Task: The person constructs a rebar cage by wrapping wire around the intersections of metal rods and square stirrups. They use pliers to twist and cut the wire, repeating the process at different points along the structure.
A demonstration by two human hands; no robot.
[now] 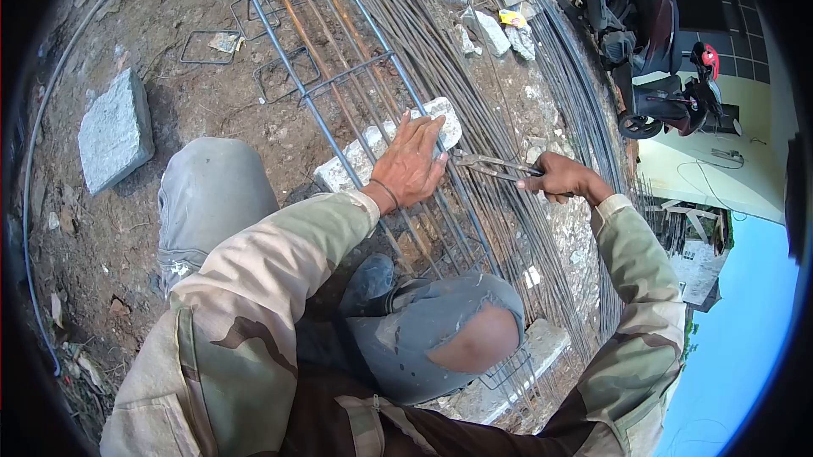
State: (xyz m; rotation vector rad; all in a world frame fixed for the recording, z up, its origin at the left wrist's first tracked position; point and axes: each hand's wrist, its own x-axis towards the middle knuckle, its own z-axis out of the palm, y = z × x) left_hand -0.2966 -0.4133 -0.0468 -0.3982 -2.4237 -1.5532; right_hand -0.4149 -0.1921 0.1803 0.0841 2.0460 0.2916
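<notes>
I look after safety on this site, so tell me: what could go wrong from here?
The left hand is bare and close to the tip of the pliers in the right hand; a slip might pinch it.
The steel cage lies across a concrete block, so it could perhaps shift under pressure.
A knee shows through torn trousers, so the steel might scrape it.

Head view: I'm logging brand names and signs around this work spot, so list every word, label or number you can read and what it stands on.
No text can be read anywhere.
Yellow wrapper on the rubble: a reddish mark shows, too small and blurred to read.
Two motorbikes: no badge or number legible.
Pincers in the right hand: no readable marking.
</notes>
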